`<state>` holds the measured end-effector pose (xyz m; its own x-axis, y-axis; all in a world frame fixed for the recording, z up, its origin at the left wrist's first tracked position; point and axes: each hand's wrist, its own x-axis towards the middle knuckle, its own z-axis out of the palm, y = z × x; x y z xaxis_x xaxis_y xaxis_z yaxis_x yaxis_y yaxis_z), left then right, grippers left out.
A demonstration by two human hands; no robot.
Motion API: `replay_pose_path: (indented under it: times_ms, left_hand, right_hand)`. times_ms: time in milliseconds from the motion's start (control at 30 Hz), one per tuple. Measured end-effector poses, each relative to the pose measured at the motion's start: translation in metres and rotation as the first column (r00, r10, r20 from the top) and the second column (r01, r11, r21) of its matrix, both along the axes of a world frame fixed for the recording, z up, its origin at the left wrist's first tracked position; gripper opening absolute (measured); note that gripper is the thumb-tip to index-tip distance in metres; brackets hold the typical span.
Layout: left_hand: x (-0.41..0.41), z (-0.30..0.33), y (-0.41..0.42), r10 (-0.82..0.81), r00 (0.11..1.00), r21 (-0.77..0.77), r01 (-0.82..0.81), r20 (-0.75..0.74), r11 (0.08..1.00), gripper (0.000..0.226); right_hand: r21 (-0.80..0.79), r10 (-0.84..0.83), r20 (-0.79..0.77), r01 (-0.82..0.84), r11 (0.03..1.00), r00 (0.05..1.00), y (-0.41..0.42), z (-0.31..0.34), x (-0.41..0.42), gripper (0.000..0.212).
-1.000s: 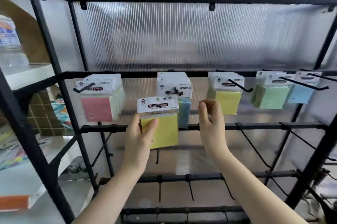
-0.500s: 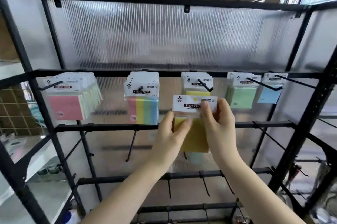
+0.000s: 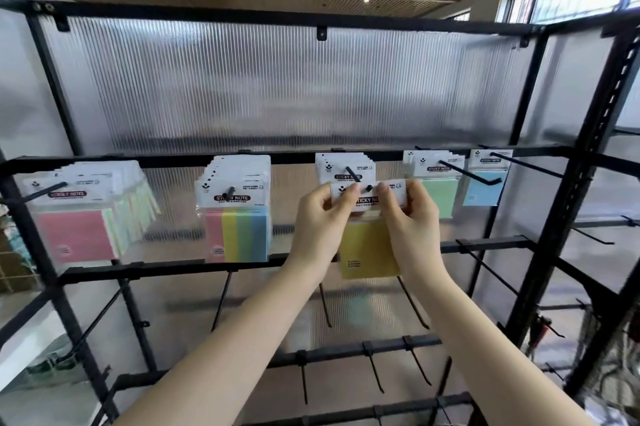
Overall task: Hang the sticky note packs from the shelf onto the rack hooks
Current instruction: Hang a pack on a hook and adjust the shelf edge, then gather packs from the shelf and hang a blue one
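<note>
Both hands on one pack. Left hand (image 3: 320,219) pinches the left end of the white header card of the yellow sticky note pack (image 3: 369,250), thumb on the front face, fingers curled behind. Right hand (image 3: 412,217) pinches the right end of the same card the same way. Pack hangs upright between the hands, yellow pad below the card, printed "STICKY NOTE" label partly covered by the thumbs.

Landmark: centre hook (image 3: 356,176) on the rack's upper bar (image 3: 294,159).
- Held pack's header sits right at the tip of the centre hook; the dark hook end shows at the card's hole between the two thumbs. Cannot tell whether the card is threaded on or only touching the tip.
- Behind it on the same hook: a stack of yellow packs (image 3: 344,165), already hung.
- Left of the centre hook: striped multicolour packs (image 3: 239,229) on their own hook.
- Further left: pink-fronted stack (image 3: 78,233), fanned out, tilted.
- Right of the centre hook: green packs (image 3: 440,195), just beside the right hand.
- Further right: blue pack (image 3: 483,188), near the rack's black upright post (image 3: 568,203).
- Below the centre hook: lower bars with bare hooks (image 3: 479,261).

Ribbed translucent panel (image 3: 277,86) backs the rack.
</note>
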<state>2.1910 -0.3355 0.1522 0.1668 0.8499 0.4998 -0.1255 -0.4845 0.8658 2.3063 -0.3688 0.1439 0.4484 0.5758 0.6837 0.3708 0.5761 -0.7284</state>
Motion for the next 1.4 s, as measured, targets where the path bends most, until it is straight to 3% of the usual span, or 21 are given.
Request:
replay_pose_path:
  times_ms: [133,333,467,733,1067,1267,1400]
  left_hand:
    - [0.003,-0.007,0.009,0.040,0.999,0.053,-0.038,-0.036,0.998,0.032]
    - [0.007,-0.020,0.031,0.251,0.964,0.134,-0.238,-0.085,0.962,0.027]
    - [0.008,-0.027,0.049,0.350,0.929,0.142,-0.334,-0.115,0.932,0.028]
    - [0.014,-0.041,0.072,0.343,0.919,0.009,-0.348,-0.192,0.937,0.033]
    - [0.009,-0.061,0.068,0.342,0.917,-0.018,-0.353,-0.206,0.936,0.028]
    - [-0.009,-0.099,0.049,0.252,0.872,-0.009,-0.281,-0.420,0.960,0.008]
    - [-0.034,-0.115,0.035,0.190,0.754,-0.013,-0.255,-0.628,0.967,0.023]
  right_hand:
    - [-0.034,-0.006,0.036,0.007,0.999,0.999,0.011,-0.006,0.006,0.029]
    - [-0.071,-0.037,0.040,0.040,0.997,0.999,0.029,-0.012,0.014,0.015]
    - [-0.142,-0.062,0.020,0.064,0.988,0.998,0.043,-0.017,0.024,0.022]
    - [-0.279,-0.075,0.010,0.075,0.957,0.997,0.066,-0.026,0.032,0.021]
    - [-0.379,-0.091,0.023,0.092,0.921,0.996,0.062,-0.053,0.033,0.017]
    - [-0.562,-0.007,0.044,0.031,0.827,0.999,0.046,-0.100,0.031,0.021]
    - [-0.654,0.116,0.159,0.017,0.757,0.980,0.039,-0.113,0.012,0.019]
